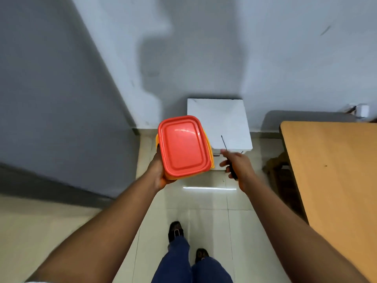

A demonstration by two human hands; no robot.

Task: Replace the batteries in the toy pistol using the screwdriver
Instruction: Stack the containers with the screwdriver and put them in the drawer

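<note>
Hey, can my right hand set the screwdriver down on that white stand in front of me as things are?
Probably yes. The right hand holds the screwdriver, whose tip already overlaps the white stand in this view. The stand's top looks bare, and the orange-lidded container sits off to the left in the left hand.

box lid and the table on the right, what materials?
Lid: looks like moulded plastic, red-orange, semi-glossy; it shows a soft light glare and a raised rim. Table: likely wood or wood-look laminate, matte; tan with faint grain, which of the two can't be told.

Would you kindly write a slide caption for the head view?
Standing person carries a red-lidded container in the left hand and a screwdriver in the right hand.
</note>
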